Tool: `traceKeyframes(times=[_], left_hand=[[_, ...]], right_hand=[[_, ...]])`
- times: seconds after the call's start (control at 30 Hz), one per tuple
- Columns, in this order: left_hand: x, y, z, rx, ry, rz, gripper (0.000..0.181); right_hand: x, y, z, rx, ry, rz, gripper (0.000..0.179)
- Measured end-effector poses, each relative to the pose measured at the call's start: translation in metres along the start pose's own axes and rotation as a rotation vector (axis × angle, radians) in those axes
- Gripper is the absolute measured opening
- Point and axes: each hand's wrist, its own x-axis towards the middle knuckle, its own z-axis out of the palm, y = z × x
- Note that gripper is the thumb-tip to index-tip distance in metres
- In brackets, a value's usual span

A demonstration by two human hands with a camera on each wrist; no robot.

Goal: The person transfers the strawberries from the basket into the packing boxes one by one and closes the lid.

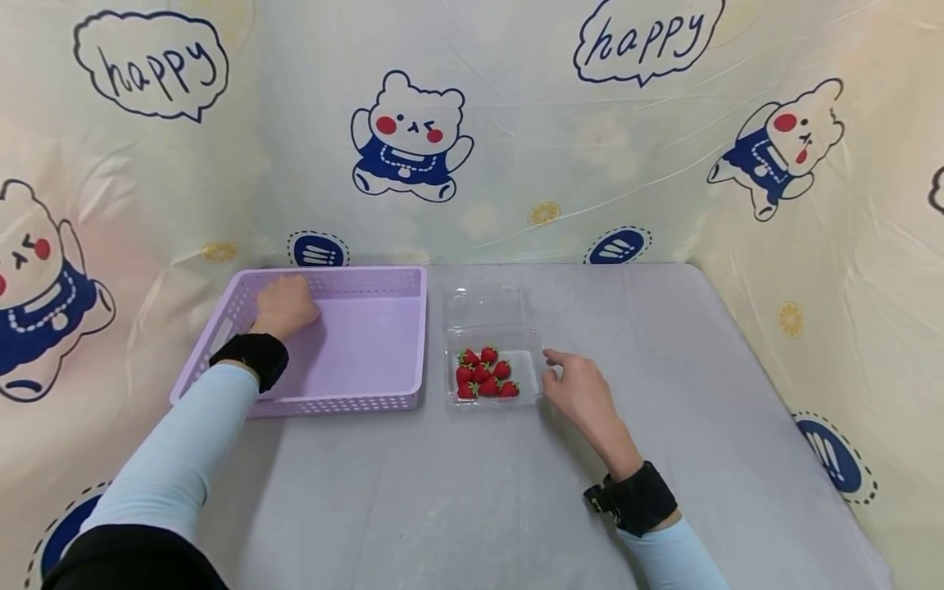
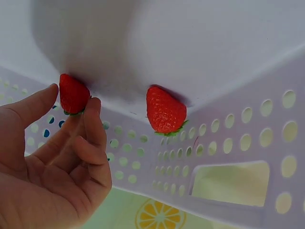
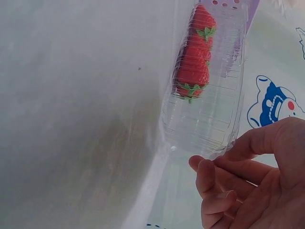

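My left hand (image 1: pixel 286 307) reaches into the back left corner of a lilac plastic basket (image 1: pixel 422 344). In the left wrist view, its thumb and fingers pinch a red strawberry (image 2: pixel 74 94) low against the basket wall. A second strawberry (image 2: pixel 165 110) with green leaves lies beside it near the corner. From the head view, both are hidden by the hand. To the basket's right stands a clear plastic box (image 1: pixel 528 360) with its lid (image 1: pixel 483 307) folded back, holding several strawberries (image 1: pixel 481 374). My right hand (image 1: pixel 584 395) pinches the box's right edge between thumb and fingers.
A grey cloth covers the table (image 1: pixel 413 500). Behind and beside it hangs a pale curtain (image 1: pixel 516 139) printed with bears and "happy" bubbles. The basket walls have round holes and a handle slot (image 2: pixel 231 183).
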Motion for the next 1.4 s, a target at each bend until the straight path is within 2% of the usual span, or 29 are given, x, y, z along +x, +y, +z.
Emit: traceKeyframes(times=[0.37, 0.57, 0.7, 1.0, 1.4], left_hand=[[0.0003, 0.0012, 0.0037, -0.005, -0.014, -0.010, 0.027], [0.0002, 0.0015, 0.0052, -0.047, -0.027, 0.007, 0.018], [-0.0039, 0.0033, 0.0010, -0.075, -0.036, 0.007, 0.017], [-0.0051, 0.0013, 0.0030, -0.061, -0.021, -0.003, 0.018], [-0.0053, 0.0054, 0.0007, -0.083, 0.005, 0.027, 0.012]], right_hand=[[0.0000, 0.0015, 0.0000, -0.003, 0.002, -0.006, 0.043], [-0.0009, 0.0013, -0.0004, 0.005, -0.001, -0.006, 0.043], [-0.0008, 0.0005, -0.0004, 0.000, -0.002, -0.006, 0.043], [0.0008, 0.0005, 0.0008, -0.010, -0.002, 0.001, 0.043], [0.0005, -0.0019, 0.0003, -0.022, -0.004, 0.006, 0.043]])
